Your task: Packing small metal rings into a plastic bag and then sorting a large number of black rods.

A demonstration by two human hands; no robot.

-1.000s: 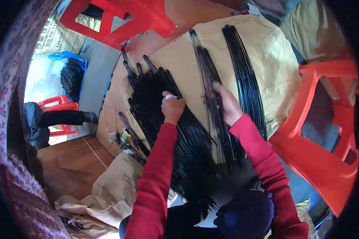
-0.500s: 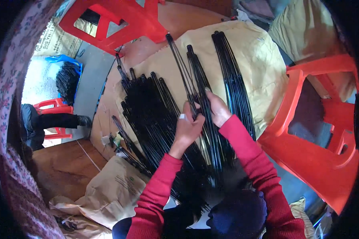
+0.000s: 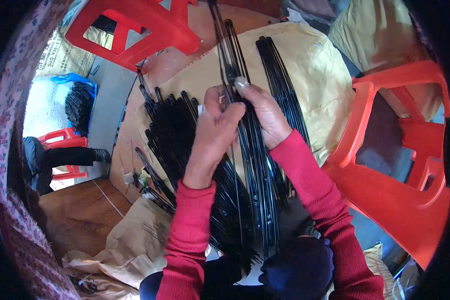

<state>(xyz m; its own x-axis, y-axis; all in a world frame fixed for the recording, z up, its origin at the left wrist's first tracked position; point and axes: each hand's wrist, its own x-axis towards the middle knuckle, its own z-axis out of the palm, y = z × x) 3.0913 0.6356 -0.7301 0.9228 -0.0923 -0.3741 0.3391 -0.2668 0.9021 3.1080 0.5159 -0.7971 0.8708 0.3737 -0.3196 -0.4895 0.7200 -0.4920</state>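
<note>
The head-worn fisheye peers down, fairly near, from above and behind the left hand (image 3: pixel 216 122) and right hand (image 3: pixel 268 114).

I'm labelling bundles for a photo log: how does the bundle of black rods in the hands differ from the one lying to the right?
The held bundle is gripped by the left hand and right hand; the resting bundle lies ungripped on the tan sheet.
The held bundle's upper ends are staggered; the resting bundle's are nearly level.
Both are long, slim, black and glossy, and both are partly hidden.
</note>
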